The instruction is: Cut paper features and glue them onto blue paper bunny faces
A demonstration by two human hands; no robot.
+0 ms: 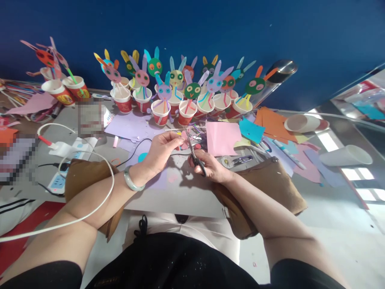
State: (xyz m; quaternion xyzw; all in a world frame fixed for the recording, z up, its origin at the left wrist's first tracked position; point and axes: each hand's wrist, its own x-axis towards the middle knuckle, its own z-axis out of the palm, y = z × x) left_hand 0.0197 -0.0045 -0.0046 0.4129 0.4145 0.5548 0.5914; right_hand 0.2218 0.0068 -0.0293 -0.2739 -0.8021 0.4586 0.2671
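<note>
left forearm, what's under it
A brown cushion shows on both sides of the left forearm. The arm covers the part between, so whether they touch there can't be seen.

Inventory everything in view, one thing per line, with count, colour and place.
Wall: one, blue, back
Table: one, pale grey, centre
Rabbits: over ten, mixed colours, back
Upright cups: over ten, red and white, back
Lying cups: two, mostly white, right
Bottle: one, dark cap, back right
Paper: many, mixed colours, across the table
Sticks: many, mixed colours, far left
Tape: one, clear, right of centre
Power strip: at least one, white and blue, left
Cable: one, white, left
Cloth: two visible parts, brown, near side
Scissors: one, black-handled, centre
Scrap: one, pink, centre
Bracelet: one, pale green, left of centre
Left hand: one, bare, pinching the scrap
Right hand: one, bare, holding the scissors
</note>
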